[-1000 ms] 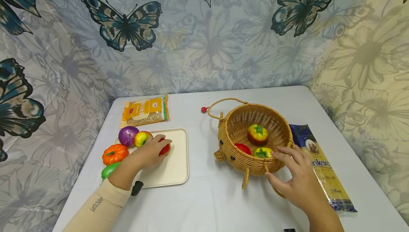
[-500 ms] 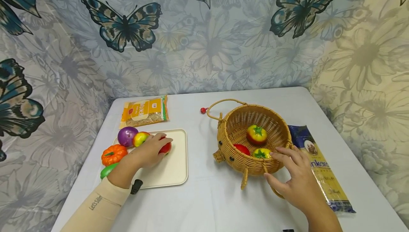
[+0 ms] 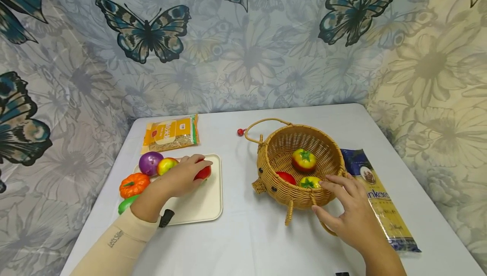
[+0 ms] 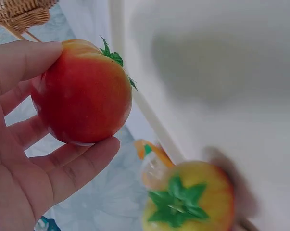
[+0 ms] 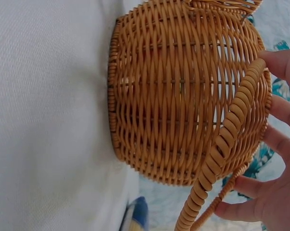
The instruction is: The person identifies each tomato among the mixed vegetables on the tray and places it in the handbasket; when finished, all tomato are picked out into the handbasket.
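My left hand (image 3: 182, 178) grips a red toy tomato (image 4: 84, 94) between thumb and fingers. In the left wrist view it is held up above the cream tray (image 3: 213, 204), its green leaf top facing away from the palm. At the wicker basket (image 3: 266, 178), my right hand (image 3: 351, 212) holds the near-right rim, thumb outside beside the coiled handle (image 5: 226, 139) and fingers over the edge. Inside the basket lie a red-and-yellow tomato (image 3: 304, 160), another yellowish one (image 3: 310, 182) and a red piece (image 3: 286, 178), partly hidden by the rim.
Left of the tray sit a purple round vegetable (image 3: 150, 163), a yellow-red tomato (image 3: 166, 165), an orange pumpkin (image 3: 135, 184) and a green piece (image 3: 127, 203). A yellow grain packet (image 3: 171, 134) lies behind. Right of the basket is a blue-and-gold packet (image 3: 384, 204).
My left hand has shifted slightly right and up with the red tomato in its grip. The right hand keeps its place on the basket rim.
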`<state>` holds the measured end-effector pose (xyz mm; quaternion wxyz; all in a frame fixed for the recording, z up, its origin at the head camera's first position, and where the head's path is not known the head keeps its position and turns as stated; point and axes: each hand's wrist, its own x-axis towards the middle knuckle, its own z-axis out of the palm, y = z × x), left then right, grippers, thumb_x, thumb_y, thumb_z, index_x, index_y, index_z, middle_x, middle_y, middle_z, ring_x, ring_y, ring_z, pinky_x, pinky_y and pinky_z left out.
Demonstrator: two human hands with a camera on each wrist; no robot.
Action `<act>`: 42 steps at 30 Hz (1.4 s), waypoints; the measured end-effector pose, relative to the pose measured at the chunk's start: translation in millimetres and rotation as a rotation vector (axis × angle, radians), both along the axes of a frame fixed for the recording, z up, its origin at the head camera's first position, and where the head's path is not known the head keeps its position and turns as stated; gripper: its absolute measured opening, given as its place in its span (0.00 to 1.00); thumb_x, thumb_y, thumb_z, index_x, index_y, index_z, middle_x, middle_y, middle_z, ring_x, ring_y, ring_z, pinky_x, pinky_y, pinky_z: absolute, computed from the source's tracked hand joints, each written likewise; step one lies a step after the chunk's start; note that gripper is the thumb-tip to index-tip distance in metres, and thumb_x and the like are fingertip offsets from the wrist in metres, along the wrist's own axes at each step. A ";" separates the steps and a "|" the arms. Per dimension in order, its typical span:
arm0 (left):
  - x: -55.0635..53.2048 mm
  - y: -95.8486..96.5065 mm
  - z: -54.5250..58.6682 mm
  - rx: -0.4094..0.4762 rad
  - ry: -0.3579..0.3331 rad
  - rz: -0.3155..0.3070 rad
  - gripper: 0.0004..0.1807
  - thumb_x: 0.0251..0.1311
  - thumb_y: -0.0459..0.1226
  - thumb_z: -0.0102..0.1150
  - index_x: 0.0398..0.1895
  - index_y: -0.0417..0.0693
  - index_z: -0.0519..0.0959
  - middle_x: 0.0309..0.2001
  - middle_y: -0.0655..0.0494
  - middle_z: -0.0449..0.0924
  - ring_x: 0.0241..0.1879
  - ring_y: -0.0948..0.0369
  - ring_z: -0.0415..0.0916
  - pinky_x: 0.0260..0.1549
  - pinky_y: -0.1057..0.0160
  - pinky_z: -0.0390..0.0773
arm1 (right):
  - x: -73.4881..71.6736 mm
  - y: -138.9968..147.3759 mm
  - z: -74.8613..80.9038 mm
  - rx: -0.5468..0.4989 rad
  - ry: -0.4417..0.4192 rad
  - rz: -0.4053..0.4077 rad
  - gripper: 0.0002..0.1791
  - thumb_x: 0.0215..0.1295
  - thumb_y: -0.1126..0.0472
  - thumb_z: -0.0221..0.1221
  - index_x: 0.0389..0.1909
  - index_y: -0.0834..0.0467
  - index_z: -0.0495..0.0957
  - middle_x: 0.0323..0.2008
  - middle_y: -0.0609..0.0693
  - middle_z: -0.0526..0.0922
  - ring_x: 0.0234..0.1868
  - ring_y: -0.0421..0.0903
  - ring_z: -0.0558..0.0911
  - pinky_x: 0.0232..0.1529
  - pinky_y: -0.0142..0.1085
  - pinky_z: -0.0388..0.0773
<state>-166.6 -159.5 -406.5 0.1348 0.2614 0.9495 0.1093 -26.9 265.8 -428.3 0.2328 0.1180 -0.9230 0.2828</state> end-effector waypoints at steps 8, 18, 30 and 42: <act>-3.0 24.4 9.4 0.031 0.034 -0.072 0.30 0.68 0.40 0.65 0.73 0.56 0.71 0.72 0.45 0.66 0.62 0.46 0.68 0.59 0.48 0.79 | 0.4 -0.5 0.7 0.003 0.008 0.000 0.32 0.41 0.58 0.79 0.52 0.56 0.84 0.59 0.57 0.79 0.66 0.74 0.66 0.75 0.65 0.53; -6.9 57.8 27.3 0.068 0.087 -0.159 0.29 0.69 0.40 0.63 0.73 0.57 0.70 0.73 0.48 0.65 0.61 0.47 0.68 0.58 0.51 0.78 | 1.5 -1.3 1.1 0.002 -0.010 -0.016 0.31 0.41 0.57 0.79 0.51 0.55 0.84 0.58 0.57 0.78 0.66 0.74 0.66 0.72 0.67 0.55; -9.2 91.8 57.9 0.101 0.158 -0.242 0.28 0.70 0.39 0.61 0.73 0.59 0.70 0.75 0.51 0.63 0.63 0.47 0.66 0.57 0.52 0.79 | 1.6 -1.3 0.6 0.007 0.016 0.003 0.32 0.41 0.58 0.80 0.53 0.55 0.84 0.59 0.57 0.79 0.65 0.72 0.68 0.72 0.66 0.56; -7.3 119.1 84.1 0.145 0.196 -0.316 0.28 0.70 0.37 0.60 0.72 0.59 0.71 0.74 0.51 0.63 0.64 0.49 0.65 0.56 0.54 0.79 | 4.6 -1.2 1.8 0.000 -0.014 -0.024 0.32 0.42 0.57 0.80 0.53 0.54 0.83 0.60 0.55 0.78 0.68 0.74 0.64 0.68 0.71 0.58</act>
